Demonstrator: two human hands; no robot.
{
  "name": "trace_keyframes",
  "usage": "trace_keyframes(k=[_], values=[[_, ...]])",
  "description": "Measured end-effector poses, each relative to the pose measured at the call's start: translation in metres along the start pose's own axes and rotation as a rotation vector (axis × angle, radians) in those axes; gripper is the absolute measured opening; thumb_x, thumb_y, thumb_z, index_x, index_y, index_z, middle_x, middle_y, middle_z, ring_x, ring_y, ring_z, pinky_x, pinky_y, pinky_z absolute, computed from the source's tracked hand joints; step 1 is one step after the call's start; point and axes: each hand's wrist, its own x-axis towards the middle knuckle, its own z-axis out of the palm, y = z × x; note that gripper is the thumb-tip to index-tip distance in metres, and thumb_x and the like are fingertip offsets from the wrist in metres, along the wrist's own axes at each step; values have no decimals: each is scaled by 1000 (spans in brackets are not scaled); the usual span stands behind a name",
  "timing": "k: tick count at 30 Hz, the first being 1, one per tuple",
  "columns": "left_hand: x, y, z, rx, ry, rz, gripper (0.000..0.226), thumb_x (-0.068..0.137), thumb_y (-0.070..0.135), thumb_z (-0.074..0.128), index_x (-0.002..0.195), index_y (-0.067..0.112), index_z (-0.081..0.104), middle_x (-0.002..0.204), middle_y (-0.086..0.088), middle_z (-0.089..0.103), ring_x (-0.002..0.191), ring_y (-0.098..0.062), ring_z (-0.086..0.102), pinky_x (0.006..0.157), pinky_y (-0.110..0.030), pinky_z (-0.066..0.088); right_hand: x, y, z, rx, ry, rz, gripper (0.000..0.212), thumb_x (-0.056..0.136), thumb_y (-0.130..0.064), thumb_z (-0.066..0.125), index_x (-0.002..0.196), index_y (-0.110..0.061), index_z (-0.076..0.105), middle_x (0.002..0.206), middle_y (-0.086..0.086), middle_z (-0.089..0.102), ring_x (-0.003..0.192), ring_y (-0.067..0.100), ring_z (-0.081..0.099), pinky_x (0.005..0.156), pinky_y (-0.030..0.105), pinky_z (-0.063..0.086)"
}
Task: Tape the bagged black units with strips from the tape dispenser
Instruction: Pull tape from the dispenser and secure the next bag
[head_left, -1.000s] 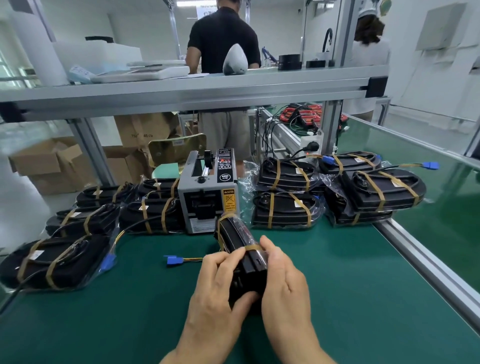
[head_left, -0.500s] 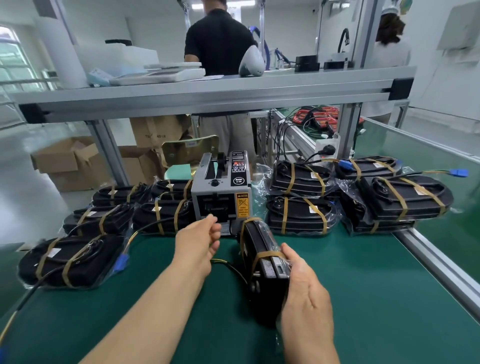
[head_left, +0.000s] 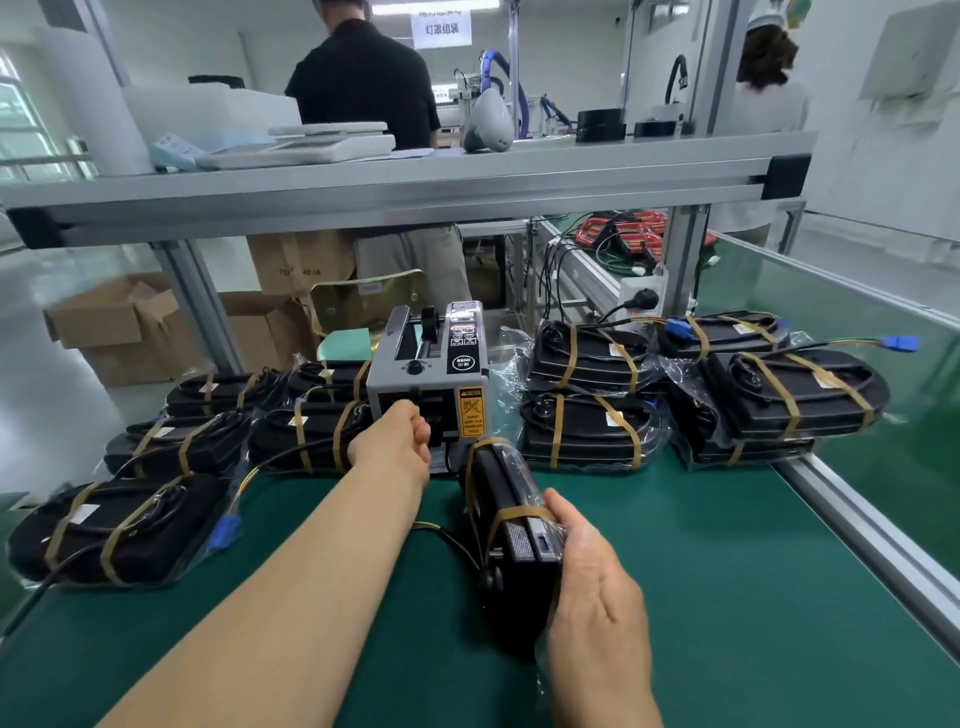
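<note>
Bagged black unit (head_left: 511, 525): oblong black casing in a clear plastic bag, stood on its long edge on the counter just in front of the dispenser. Two tan tape bands already cross it. It is probably kept on edge so that a strip can pass round it.
Right hand (head_left: 597, 597): wrapped round the unit's near end, steadying it upright.
Left hand (head_left: 397, 441): at the dispenser's mouth with fingers curled; whether they pinch a strip cannot be told.
Grey box-shaped tape dispenser (head_left: 431, 364): faces the person between the two heaps, probably so that strips come within easy reach.
Yellow warning label (head_left: 471, 410): headed "CAUTION"; the smaller print is illegible.
Round black button (head_left: 462, 362): marked "SEMI".
Left heap of taped units (head_left: 119, 525): each unit double-banded, apparently finished and set aside.
Right heap of taped units (head_left: 795, 395): stacked two high, banded likewise.
Blue plug (head_left: 901, 343): ends a yellow-wired lead that trails from a bag.
Green-matted counter (head_left: 701, 597): carries all of the above.
White hanging sign (head_left: 441, 28): Chinese characters, too blurred to read.
Brown cardboard box (head_left: 301, 249): part of its print reads "40".
</note>
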Motion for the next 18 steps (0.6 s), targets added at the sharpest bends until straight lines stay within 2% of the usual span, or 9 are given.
trace_keyframes(k=[2,4,7,9,12,14,16,18], values=[[-14,-1,-5,9,-31,99,23,89,12,59,68,18,51,57,5,49,47,-5,43,43,-17,31,1,0,-2,-3,4,10,55,84,-64,26,120,-50,64,109,-29,69,102,-13,59,94,24,49],[-39,-1,-18,105,-190,175,23,89,11,61,68,17,55,55,5,51,48,-6,45,47,-18,36,2,1,-4,9,5,14,53,84,-63,27,118,-50,65,107,-33,68,101,-17,58,93,20,48],[-82,-2,-42,371,-605,229,29,91,13,58,63,19,61,62,2,54,52,-7,49,52,-18,45,3,4,-4,19,0,-7,49,86,-61,30,118,-49,66,106,-34,68,102,-14,60,97,26,49],[-107,-6,-54,550,-788,273,31,91,15,60,61,23,62,65,3,53,57,-6,49,55,-17,45,6,9,-3,29,-5,-15,45,88,-63,32,118,-52,64,107,-30,70,104,-8,63,98,35,51],[-128,-15,-59,778,-840,352,20,87,17,69,67,21,67,65,4,58,58,-4,48,58,-14,40,8,16,0,87,-47,-12,43,86,-69,36,119,-56,60,110,-21,72,109,3,66,99,43,51],[-131,-20,-58,855,-822,382,13,86,16,72,74,13,70,70,2,63,64,-6,52,66,-18,42,10,19,2,120,-60,-12,46,85,-72,38,120,-54,61,114,-15,73,112,10,66,101,47,49],[-130,-22,-55,878,-798,382,13,86,15,72,77,6,69,73,-1,66,68,-8,56,71,-21,44,11,21,2,128,-62,-20,44,86,-72,39,120,-54,61,114,-16,72,112,11,67,101,47,50],[-128,-21,-52,898,-780,376,12,84,16,73,74,10,70,69,2,67,63,-4,56,66,-16,44,12,22,3,132,-72,-21,42,87,-70,40,120,-54,61,113,-16,73,111,10,67,100,47,50]])
